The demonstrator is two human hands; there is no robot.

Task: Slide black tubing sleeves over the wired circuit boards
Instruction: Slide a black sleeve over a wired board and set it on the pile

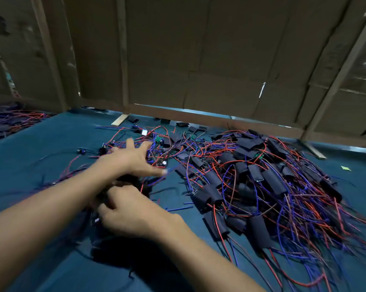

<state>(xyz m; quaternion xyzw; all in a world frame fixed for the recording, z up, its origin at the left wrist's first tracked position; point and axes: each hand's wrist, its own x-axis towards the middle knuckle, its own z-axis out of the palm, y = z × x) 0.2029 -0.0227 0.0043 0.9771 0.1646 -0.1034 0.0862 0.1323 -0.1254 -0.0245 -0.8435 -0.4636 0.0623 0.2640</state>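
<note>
Teal mat [51, 144] bears black-sleeved boards [268, 178], red-blue wires, somewhat blurred.

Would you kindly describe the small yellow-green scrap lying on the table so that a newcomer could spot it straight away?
Start at the big heap of sleeved boards with red and blue wires on the right of the blue table. Look past its far right edge, toward the cardboard wall. There the yellow-green scrap lies alone on bare cloth, the only bright, flat, wireless piece there.
</note>
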